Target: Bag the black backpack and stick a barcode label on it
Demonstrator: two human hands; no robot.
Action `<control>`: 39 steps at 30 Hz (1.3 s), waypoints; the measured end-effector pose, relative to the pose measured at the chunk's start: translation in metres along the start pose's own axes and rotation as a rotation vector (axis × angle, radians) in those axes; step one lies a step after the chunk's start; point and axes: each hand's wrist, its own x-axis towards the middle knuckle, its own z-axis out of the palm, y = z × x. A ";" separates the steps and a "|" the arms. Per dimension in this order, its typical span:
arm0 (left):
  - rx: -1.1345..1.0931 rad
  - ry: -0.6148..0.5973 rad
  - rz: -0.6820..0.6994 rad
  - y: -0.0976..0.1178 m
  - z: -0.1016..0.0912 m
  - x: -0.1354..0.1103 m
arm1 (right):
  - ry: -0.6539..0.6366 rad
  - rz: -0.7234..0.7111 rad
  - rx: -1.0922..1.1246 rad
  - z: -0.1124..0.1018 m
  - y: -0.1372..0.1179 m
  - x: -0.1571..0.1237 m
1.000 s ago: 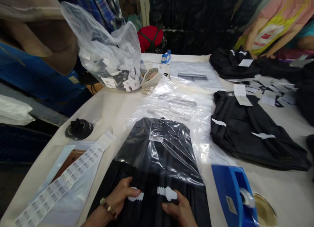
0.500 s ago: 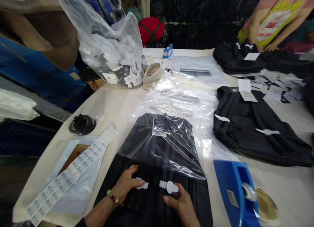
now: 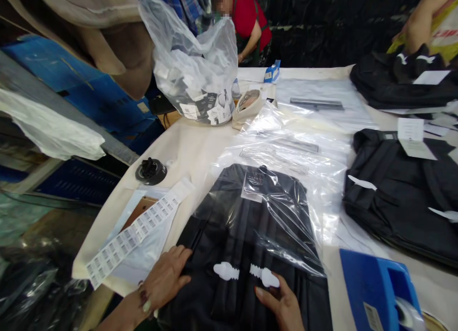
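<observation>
A black backpack [image 3: 200, 293] lies flat before me, its upper part inside a clear plastic bag [image 3: 286, 226]. Two white paper-like tabs with jagged ends, a left one [image 3: 226, 271] and a right one [image 3: 265, 275], sit on its straps. My left hand [image 3: 166, 274] rests on the backpack's left edge, fingers loosely stretched, holding nothing. At the right tab, my right hand [image 3: 282, 302] touches its outer end with the forefinger; the thumb stays apart below it. A hang tag [image 3: 251, 187] shows through the plastic.
Left lie a barcode label sheet [image 3: 138, 231], a phone [image 3: 140, 211] and a black tape roll [image 3: 150, 171]. A blue tape dispenser [image 3: 368, 283] and another black backpack [image 3: 397, 192] are to the right. Behind stand a pouch [image 3: 247, 108] and a tag-filled bag [image 3: 196, 83]. Two people are beyond the table.
My left hand has left the left tab and moved to the backpack's left edge. My right hand stays by the right tab. The view has swung left, and the person in red has straightened somewhat.
</observation>
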 end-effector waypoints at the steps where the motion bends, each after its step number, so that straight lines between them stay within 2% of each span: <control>1: 0.118 0.002 -0.011 0.000 0.003 -0.003 | 0.000 -0.004 -0.008 0.000 0.001 0.000; 4: 0.225 -0.032 -0.012 0.008 0.014 -0.002 | 0.026 -0.022 -0.009 0.001 0.002 0.000; 7: 0.314 -0.086 0.012 0.025 0.027 0.005 | 0.041 -0.031 0.003 0.002 0.003 0.000; 10: 0.370 -0.128 0.036 0.039 0.036 0.013 | -0.002 -0.006 0.005 0.000 0.004 0.001; 16: 0.379 -0.119 0.043 0.045 0.040 0.025 | -0.058 0.017 0.032 -0.004 0.009 0.005; 20: 0.379 -0.154 0.100 0.051 0.040 0.024 | -0.083 0.051 0.115 -0.001 0.003 0.001; 24: 0.250 -0.210 0.161 0.050 0.038 0.016 | -0.129 0.039 0.152 0.001 -0.006 -0.002; 27: 0.002 -0.209 0.146 0.041 0.032 0.016 | -0.084 0.034 0.019 0.002 -0.010 -0.003; 29: -0.114 -0.090 0.127 0.036 0.028 0.021 | -0.070 0.022 -0.104 0.004 -0.012 -0.004; 31: -0.099 0.193 0.135 0.034 0.024 0.030 | -0.028 -0.045 -0.211 0.006 -0.012 -0.008; 33: 0.048 0.497 0.208 0.034 0.021 0.043 | 0.104 -0.180 -0.329 0.003 -0.013 -0.012; 34: 0.149 0.602 0.262 0.035 0.019 0.050 | 0.194 -0.277 -0.412 -0.001 -0.013 -0.013; 36: 0.327 0.679 0.363 0.036 0.013 0.066 | 0.379 -0.525 -0.618 -0.016 -0.016 -0.011; 39: 0.431 0.674 0.405 0.027 0.002 0.091 | 0.609 -0.858 -0.916 -0.047 -0.023 0.003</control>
